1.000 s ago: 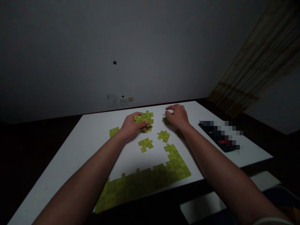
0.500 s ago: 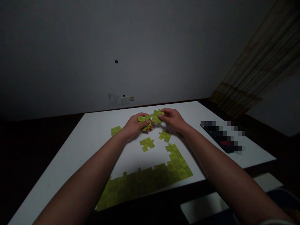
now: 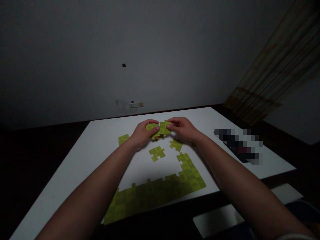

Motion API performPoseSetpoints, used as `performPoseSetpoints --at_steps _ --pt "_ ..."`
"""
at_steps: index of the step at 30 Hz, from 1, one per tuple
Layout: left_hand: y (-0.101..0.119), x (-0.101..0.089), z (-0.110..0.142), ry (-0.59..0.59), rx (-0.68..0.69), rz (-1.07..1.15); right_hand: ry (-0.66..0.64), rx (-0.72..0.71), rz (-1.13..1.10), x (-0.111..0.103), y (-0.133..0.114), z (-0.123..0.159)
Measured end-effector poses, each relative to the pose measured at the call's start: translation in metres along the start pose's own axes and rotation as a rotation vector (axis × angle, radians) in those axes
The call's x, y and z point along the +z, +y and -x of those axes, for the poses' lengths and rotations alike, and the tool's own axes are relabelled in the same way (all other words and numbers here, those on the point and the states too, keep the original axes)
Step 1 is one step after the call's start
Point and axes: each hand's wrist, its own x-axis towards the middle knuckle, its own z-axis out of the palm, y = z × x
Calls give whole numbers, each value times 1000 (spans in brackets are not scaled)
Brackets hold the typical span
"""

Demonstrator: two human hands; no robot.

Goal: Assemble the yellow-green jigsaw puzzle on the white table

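My left hand is closed around several yellow-green puzzle pieces, thumb on top. Pinched in my right hand is another puzzle piece, its left edge against or over the pieces in my left hand; I cannot tell whether they interlock. Below the hands lie a loose piece and a second one. Nearer to me, a joined section of puzzle runs along the table's front edge and turns up at its right end.
The white table stands before a grey wall with a socket strip. One more piece lies left, partly behind my left forearm. A dark, pixelated item lies on the right. White seats stand at the front right.
My right hand has moved left and slightly down, bringing its puzzle piece from just beside the left hand's pieces to meet or overlap them. The pieces on the table have not moved.
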Motion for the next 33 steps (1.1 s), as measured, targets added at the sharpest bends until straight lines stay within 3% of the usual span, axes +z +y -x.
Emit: performPoseSetpoints --at_steps 4,8,13,16,19,23,26,33 --pt "4 3 1 7 -113 161 178 38 107 -9 4 -6" --pt "11 0 5 -19 -247 264 348 115 461 -21 3 -6" --pt "8 -4 3 -53 -252 267 370 326 887 -28 0 1" --pt "2 -5 2 -76 -217 234 411 304 989 -29 0 1" --pt "-3 -6 0 -99 -175 183 382 135 796 -27 -1 -1" --pt "-5 -6 0 -94 -90 65 19 -38 245 -11 -7 -1" --pt "-6 -7 -1 -97 -58 17 -146 -33 59 2 -11 3" --pt "-11 -6 -4 -91 -55 89 -27 -20 81 4 -1 1"
